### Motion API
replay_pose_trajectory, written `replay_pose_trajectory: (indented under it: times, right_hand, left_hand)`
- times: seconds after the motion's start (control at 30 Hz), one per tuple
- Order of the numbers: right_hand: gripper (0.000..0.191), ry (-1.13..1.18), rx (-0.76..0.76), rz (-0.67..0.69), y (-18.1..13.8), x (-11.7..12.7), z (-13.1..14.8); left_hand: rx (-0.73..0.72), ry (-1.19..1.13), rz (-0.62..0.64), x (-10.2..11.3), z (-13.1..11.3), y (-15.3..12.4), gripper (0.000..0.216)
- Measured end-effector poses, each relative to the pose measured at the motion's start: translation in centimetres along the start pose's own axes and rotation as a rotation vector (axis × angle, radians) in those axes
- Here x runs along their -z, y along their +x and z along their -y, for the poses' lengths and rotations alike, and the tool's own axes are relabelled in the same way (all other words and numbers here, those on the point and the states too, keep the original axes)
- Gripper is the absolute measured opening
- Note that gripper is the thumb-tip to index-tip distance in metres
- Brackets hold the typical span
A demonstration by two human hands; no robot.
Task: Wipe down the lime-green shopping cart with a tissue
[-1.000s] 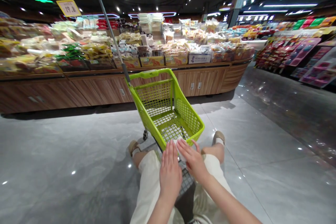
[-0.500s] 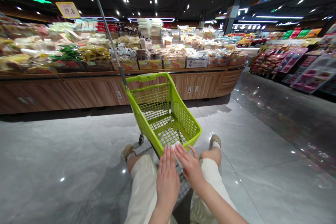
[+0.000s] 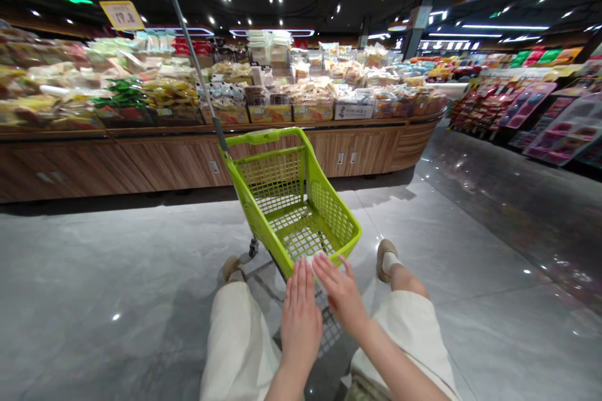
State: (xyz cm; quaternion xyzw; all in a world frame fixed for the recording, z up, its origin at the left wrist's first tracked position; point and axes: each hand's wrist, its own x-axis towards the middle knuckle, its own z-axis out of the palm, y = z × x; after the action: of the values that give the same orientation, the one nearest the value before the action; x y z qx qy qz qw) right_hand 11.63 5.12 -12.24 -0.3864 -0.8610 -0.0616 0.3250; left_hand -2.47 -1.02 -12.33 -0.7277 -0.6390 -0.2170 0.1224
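A lime-green shopping cart (image 3: 324, 229) with a lattice basket stands in front of me, its lower end toward my hands. At that near rim my left hand (image 3: 301, 313) lies with fingers stretched out and close together. Just to its right, my right hand (image 3: 342, 294) presses its fingers on a white tissue (image 3: 310, 258), thumb apart. A little of the tissue shows between the two hands' fingertips; the rest is covered. The basket's inside shows only its bare grid floor.
Behind the cart runs a wood-panelled display counter (image 3: 376, 149) heaped with packaged snacks. A grey pole (image 3: 188, 37) rises from the cart's left corner. Shelves of packets (image 3: 484, 106) stand at the right. My legs straddle the cart's near end on a glossy tiled floor (image 3: 141, 263).
My legs have spread apart, the right knee moving outward and the left one a bit left. Both hands stay at the rim almost unchanged; the right has shifted slightly up.
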Motion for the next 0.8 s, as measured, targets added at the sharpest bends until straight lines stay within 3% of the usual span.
replay_pose_trajectory:
  times: [0.07, 0.13, 0.27, 0.33, 0.43, 0.53, 0.6, 0.67, 0.73, 0.8]
  right_hand:
    - [0.088, 0.022, 0.077, 0.03, 0.0, 0.0, 1.3]
    - [0.089, 0.013, 0.077, 0.022, -0.4, 0.5, -0.3]
    - [0.091, -0.063, -0.126, -0.083, -1.5, 1.5, -6.5]
    - [0.09, -0.11, -0.241, -0.14, -1.5, 1.3, -7.2]
    - [0.089, -0.108, -0.247, -0.142, -1.1, 0.4, -3.8]
    - [0.088, -0.025, -0.07, -0.048, -0.5, -0.4, 1.0]
    - [0.085, 0.001, 0.022, -0.02, -0.3, -0.3, 2.2]
    - [0.084, 0.001, 0.094, -0.022, -0.2, 0.1, 1.1]
    - [0.086, -0.008, 0.128, -0.017, -0.4, 0.7, -1.9]
    - [0.089, -0.036, 0.051, -0.037, -0.7, 1.4, -5.6]
  left_hand:
    - [-0.008, 0.007, 0.021, 0.1, 0.2, -0.1, 0.09]
    - [-0.024, 0.016, 0.047, 0.3, 0.5, -0.1, 0.089]
    - [-0.039, 0.019, 0.033, 0.3, 0.5, 0.0, 0.088]
    - [-0.027, 0.019, 0.007, 0.1, 0.2, 0.1, 0.088]
    - [0.001, 0.021, -0.005, -0.2, -0.1, 0.2, 0.089]
    - [0.007, 0.021, -0.002, -0.3, 0.0, 0.1, 0.088]
    - [0.004, 0.021, -0.001, -0.2, 0.2, 0.0, 0.088]
    - [0.003, 0.022, 0.008, 0.0, 0.4, 0.0, 0.088]
    - [-0.003, 0.02, 0.023, 0.2, 0.5, 0.0, 0.087]
    - [-0.013, 0.014, 0.037, 0.4, 0.5, 0.0, 0.085]
